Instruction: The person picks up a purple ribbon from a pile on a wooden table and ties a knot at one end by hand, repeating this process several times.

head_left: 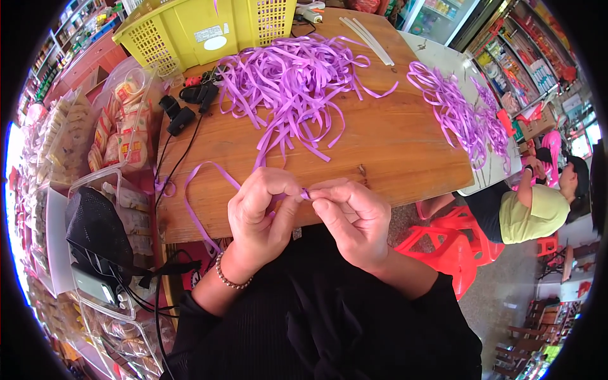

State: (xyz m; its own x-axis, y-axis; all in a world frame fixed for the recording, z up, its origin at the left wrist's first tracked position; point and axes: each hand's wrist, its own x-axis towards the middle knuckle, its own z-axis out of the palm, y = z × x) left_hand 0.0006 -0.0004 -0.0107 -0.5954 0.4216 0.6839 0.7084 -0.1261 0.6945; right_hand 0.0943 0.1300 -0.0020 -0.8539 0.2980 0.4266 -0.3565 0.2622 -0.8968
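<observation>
head-worn fisheye, looking down, close above wooden table (392,139)

The ribbon (306,194) I pinch is purple, and so is the heap (291,76) in front of me; a 2nd heap (451,113) to my right shows purple with paler lilac. The table (392,133) I work at is orange-brown with darker grain and 1 dark knot (361,169). The crate (183,31) is yellow, its sides patterned with small holes, its label (212,37) white. My top (405,335) is black, my beaded bracelet (229,277) brown. The stools (453,250) are red, a co-worker's shirt (535,212) pale yellow.
</observation>
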